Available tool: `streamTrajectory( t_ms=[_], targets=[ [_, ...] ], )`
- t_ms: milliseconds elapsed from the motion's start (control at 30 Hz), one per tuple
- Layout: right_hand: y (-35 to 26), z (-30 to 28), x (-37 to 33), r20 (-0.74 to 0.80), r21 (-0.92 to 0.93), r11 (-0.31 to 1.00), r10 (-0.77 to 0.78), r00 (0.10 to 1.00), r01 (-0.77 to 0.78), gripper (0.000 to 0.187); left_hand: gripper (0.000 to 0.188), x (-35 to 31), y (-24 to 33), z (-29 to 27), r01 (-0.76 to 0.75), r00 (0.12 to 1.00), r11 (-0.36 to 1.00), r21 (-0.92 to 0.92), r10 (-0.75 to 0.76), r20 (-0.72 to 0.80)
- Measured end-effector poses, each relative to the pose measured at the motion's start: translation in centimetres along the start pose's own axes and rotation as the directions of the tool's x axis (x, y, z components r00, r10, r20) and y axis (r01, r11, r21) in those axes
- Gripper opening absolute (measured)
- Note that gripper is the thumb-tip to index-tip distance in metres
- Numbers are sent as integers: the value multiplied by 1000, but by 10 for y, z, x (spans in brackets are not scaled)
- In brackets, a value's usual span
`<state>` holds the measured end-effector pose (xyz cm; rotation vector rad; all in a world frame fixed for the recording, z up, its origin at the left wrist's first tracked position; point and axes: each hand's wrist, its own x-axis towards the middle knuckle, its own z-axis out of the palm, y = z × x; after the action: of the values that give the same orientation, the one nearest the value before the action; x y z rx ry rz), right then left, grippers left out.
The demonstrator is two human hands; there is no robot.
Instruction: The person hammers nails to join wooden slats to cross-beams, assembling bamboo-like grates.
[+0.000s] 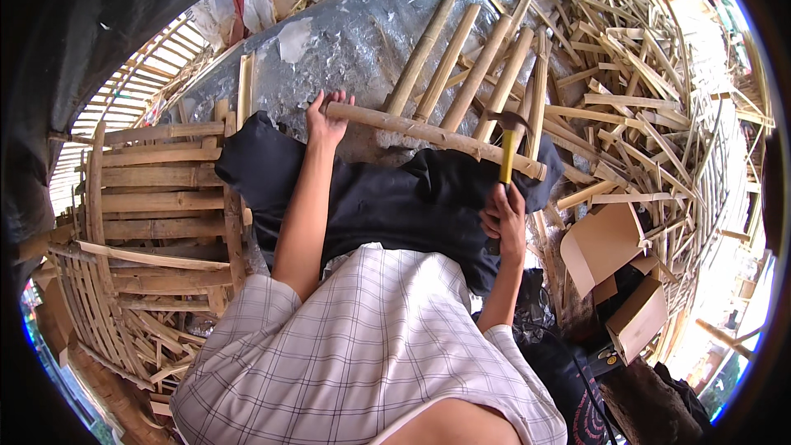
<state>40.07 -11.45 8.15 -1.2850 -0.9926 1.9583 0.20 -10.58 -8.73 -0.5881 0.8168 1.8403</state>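
Note:
A round bamboo pole [412, 129] lies crosswise in front of me, over the black cloth on my lap. My left hand [331, 118] is wrapped round its left end. Several bamboo slats [449, 62] run from the pole's far side away from me, side by side with gaps between them. My right hand [505, 216] grips a claw hammer [509, 152] by its yellow and black handle. The hammer is held upright near the pole's right end, its dark head beside the rightmost slats. Whether the hammer touches the pole, I cannot tell.
Cut bamboo strips [638, 99] are heaped at the right and far right. A slatted bamboo panel [161, 202] stands at my left. An opened cardboard box [606, 247] sits at the lower right. Beyond the pole lies a grey sheet [346, 33] with scraps on it.

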Motion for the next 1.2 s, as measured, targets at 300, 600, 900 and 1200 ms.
streamTrajectory(
  t_ms=[300, 600, 900, 1200],
  targets=[
    [16, 82, 42, 244, -379, 914, 248, 938, -143, 33, 53, 35, -24, -3, -134, 974, 958, -252, 175, 145],
    [45, 105, 63, 124, -515, 843, -104, 987, 154, 29, 50, 36, -32, 4, -205, 945, 937, -283, 265, 193],
    [4, 106, 75, 33, -320, 921, -225, 974, 224, 20, 49, 23, -35, 7, -231, 943, 937, -263, 282, 177],
    [-50, 114, 68, 287, -887, 304, -225, 931, 347, 22, 48, 27, -26, 13, -234, 950, 936, -263, 278, 144]
  ],
)
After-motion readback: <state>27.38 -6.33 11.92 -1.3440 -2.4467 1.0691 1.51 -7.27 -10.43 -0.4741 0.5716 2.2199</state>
